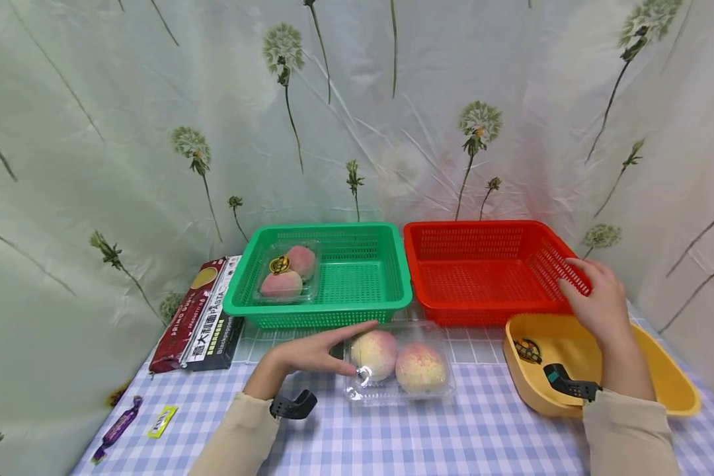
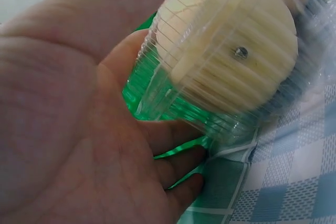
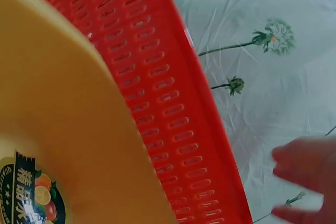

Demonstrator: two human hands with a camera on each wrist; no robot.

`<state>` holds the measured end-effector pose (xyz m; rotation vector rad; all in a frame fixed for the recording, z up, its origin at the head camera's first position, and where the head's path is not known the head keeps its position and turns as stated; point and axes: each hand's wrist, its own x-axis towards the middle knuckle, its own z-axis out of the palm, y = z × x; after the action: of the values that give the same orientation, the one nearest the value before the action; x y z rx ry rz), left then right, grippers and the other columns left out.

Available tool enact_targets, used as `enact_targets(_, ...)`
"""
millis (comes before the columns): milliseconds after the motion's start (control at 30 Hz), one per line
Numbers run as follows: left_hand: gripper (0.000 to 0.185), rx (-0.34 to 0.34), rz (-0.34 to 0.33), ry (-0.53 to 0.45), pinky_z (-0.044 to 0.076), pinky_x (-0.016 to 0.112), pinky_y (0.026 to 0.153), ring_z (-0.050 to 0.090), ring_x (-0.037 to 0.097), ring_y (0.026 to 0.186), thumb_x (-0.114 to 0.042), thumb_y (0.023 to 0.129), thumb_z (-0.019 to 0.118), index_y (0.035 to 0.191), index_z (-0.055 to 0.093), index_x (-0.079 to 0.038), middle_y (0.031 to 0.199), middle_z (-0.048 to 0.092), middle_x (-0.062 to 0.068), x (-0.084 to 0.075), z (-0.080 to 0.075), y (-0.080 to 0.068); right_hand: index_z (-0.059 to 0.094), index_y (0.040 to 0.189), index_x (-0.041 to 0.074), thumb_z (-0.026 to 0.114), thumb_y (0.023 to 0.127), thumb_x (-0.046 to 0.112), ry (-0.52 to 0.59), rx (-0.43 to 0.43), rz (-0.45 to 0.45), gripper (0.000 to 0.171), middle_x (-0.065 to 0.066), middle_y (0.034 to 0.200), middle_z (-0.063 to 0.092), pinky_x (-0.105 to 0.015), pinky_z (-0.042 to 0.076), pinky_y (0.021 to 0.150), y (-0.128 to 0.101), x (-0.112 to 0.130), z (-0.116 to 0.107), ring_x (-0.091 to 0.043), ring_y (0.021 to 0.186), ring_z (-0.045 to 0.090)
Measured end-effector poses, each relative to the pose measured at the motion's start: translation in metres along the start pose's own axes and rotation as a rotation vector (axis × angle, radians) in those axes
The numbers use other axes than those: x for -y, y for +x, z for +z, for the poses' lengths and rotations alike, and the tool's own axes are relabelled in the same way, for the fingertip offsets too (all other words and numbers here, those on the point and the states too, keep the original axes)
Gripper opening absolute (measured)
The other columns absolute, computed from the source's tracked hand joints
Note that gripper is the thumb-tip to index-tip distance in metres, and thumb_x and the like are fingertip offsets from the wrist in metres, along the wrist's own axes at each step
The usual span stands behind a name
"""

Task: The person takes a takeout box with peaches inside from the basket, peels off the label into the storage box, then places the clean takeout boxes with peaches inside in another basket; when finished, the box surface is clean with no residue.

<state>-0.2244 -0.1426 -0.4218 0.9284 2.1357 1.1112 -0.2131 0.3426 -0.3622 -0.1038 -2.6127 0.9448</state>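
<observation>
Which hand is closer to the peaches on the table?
Left. The left hand touches the peach pack with its fingers; the right hand is far off by the red basket.

**Bright, even light, but the wrist views are mushy**

The head view is well lit and pretty flat, soft light from above, only faint shadows under the green basket (image 1: 318, 277) and the red basket (image 1: 482, 271). There's clear wide-angle bending toward the edges, so the curtain (image 1: 95, 132) bows outward. Little glints show on the clear peach box (image 1: 398, 367). The left wrist view is way too close: the left hand (image 2: 68, 129) is a soft blur and the plastic throws white glare. The right wrist view is blurry too, with the yellow tub (image 3: 63, 140) out of focus and fingertips (image 3: 304, 156) smeared.
</observation>
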Motion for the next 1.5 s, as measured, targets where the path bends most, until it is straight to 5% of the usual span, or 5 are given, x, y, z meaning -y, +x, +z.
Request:
enact_targets(200, 0.078, -0.005, 0.024, 0.005, 0.027, 0.047, 0.122, 0.022, 0.015, 0.153, -0.037, 0.095, 0.068, 0.158, 0.023, -0.037, 0.165, 0.023, -0.015, -0.005, 0.0, -0.001, 0.02, 0.156, -0.003, 0.048, 0.102, 0.033, -0.063, 0.099, 0.094, 0.071, -0.042, 0.157, -0.002, -0.081, 0.018, 0.101, 0.0, -0.011, -0.001, -0.066, 0.139, 0.003)
enact_targets(600, 0.065, -0.122, 0.011, -0.151, 0.031, 0.053, 0.119, 0.024, 0.023, 0.153, -0.035, 0.101, 0.058, 0.157, 0.025, -0.039, 0.166, 0.021, -0.007, -0.035, 0.012, 0.006, 0.01, 0.155, -0.008, 0.048, 0.101, 0.044, -0.035, 0.193, 0.174, 0.084, -0.046, 0.151, 0.004, -0.077, 0.029, 0.094, -0.002, -0.026, -0.002, -0.065, 0.129, 0.012)
enact_targets(867, 0.053, -0.252, -0.077, -0.271, 0.054, 0.039, 0.081, 0.057, 0.022, 0.11, -0.037, 0.101, 0.059, 0.15, 0.043, -0.025, 0.156, 0.038, 0.004, -0.037, 0.02, 0.014, 0.013, 0.155, -0.008, 0.046, 0.101, 0.049, -0.073, 0.261, 0.109, 0.086, -0.047, 0.151, 0.003, -0.08, 0.03, 0.092, -0.003, -0.033, -0.008, -0.068, 0.128, 0.014)
enact_targets(1233, 0.04, -0.222, -0.084, -0.476, 0.058, 0.033, 0.067, 0.058, 0.017, 0.094, -0.033, 0.101, 0.059, 0.136, 0.053, -0.015, 0.132, 0.053, 0.011, -0.035, 0.029, 0.023, 0.008, 0.155, -0.009, 0.049, 0.101, 0.046, 0.019, 0.254, 0.096, 0.088, -0.047, 0.152, 0.0, -0.079, 0.024, 0.099, -0.002, -0.04, -0.009, -0.064, 0.134, 0.009)
enact_targets(1500, 0.044, -0.194, -0.104, -0.468, 0.058, 0.038, 0.07, 0.059, 0.018, 0.105, -0.033, 0.1, 0.059, 0.142, 0.053, -0.021, 0.155, 0.043, 0.004, -0.037, 0.035, 0.025, -0.009, 0.154, -0.008, 0.046, 0.1, 0.049, 0.097, 0.325, 0.161, 0.095, -0.043, 0.154, -0.021, -0.081, 0.015, 0.105, -0.003, -0.044, -0.009, -0.068, 0.137, -0.006)
